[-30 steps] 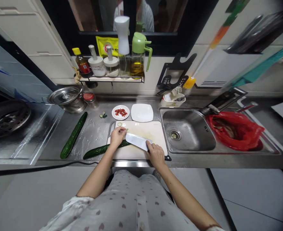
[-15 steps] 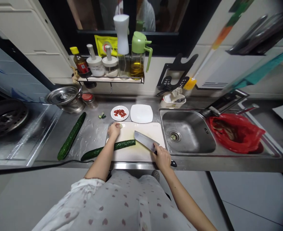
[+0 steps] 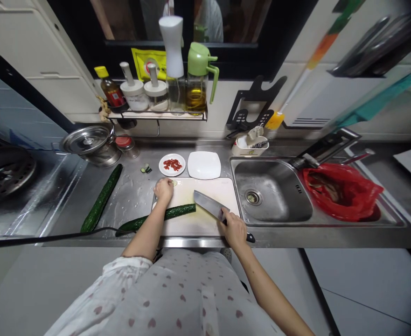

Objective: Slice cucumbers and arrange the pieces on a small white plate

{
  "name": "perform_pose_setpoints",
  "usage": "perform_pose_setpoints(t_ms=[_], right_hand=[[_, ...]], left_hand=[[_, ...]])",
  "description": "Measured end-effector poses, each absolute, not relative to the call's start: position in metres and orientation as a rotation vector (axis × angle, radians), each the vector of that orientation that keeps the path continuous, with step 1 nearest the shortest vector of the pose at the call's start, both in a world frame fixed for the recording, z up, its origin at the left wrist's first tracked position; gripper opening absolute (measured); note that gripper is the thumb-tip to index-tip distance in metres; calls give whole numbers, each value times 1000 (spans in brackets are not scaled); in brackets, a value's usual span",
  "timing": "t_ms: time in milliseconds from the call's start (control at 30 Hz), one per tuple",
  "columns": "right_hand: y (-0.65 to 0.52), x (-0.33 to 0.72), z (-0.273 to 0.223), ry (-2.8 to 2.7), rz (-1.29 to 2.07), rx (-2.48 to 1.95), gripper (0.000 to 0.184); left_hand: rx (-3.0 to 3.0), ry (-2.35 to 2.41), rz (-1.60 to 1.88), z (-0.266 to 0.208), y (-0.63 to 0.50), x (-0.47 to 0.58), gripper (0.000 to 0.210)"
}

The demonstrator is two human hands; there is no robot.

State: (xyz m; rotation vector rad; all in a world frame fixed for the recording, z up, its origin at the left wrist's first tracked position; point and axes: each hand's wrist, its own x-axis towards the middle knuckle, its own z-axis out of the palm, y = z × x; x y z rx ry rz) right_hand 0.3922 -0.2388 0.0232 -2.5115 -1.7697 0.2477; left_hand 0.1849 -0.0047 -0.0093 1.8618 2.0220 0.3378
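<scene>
My right hand (image 3: 235, 228) is wrapped round the black handle of a kitchen knife (image 3: 208, 203). The blade points up and left over the white cutting board (image 3: 222, 186), its tip close to the cut end of a green cucumber (image 3: 180, 211). That cucumber lies partly on the board and runs left beneath my left forearm, which hides its middle. At the board's upper left, my left hand (image 3: 163, 189) has its fingers curled together, with a pale cucumber slice (image 3: 174, 183) at the fingertips. A second whole cucumber (image 3: 102, 198) lies on the steel counter to the left.
Behind the board stand a small plate of chopped red pieces (image 3: 172, 164) and a white square plate (image 3: 204, 165). Cucumber scraps (image 3: 145, 168) lie left of them. On the right is the sink (image 3: 275, 191) with a red plastic bag (image 3: 341, 191) beside it. A dark cord (image 3: 51, 239) crosses the counter's front left.
Both hands and the knife keep nearly the same place on the board. The whole view has shifted slightly, with things appearing a little further left.
</scene>
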Motion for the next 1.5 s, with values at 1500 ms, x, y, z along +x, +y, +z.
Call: perform_pose_setpoints(t_ms=[1500], right_hand=[[-195,329,44,-1598,787,-2443,35]], left_hand=[[2561,1037,265,7,-83,165,42]])
